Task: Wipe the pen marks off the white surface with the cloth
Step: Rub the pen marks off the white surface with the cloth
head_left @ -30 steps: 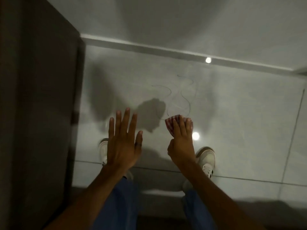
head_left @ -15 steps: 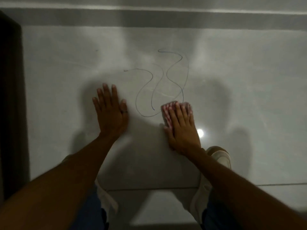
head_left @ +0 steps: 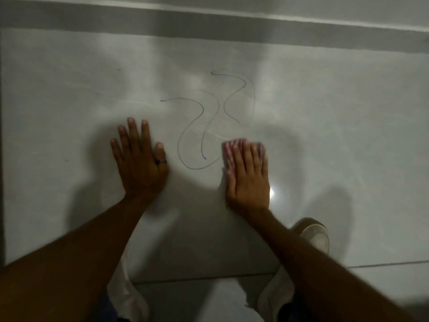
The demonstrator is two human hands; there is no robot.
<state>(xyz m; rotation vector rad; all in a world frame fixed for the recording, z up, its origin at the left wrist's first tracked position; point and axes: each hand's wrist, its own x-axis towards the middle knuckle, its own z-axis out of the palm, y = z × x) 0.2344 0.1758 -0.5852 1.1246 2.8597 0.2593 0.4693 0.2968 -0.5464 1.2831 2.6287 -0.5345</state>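
Blue wavy pen marks (head_left: 203,117) run across the white tiled floor (head_left: 336,135). My right hand (head_left: 249,180) lies flat with its fingers pressing a red-and-white checked cloth (head_left: 228,152) onto the floor at the lower right end of the marks. The cloth shows only around the fingertips and is blurred. My left hand (head_left: 139,163) rests palm down with fingers spread, just left of the marks, holding nothing; a dark ring sits on its thumb.
A grey skirting strip (head_left: 209,22) borders the floor at the top. A white shoe (head_left: 314,235) stands at the lower right. A tile joint (head_left: 383,264) runs across the bottom. A dark edge (head_left: 1,159) lines the far left.
Both hands came down onto the floor and my view dropped closer to it. In the last half second the right hand slid the cloth slightly, and the line's lower right part looks fainter.
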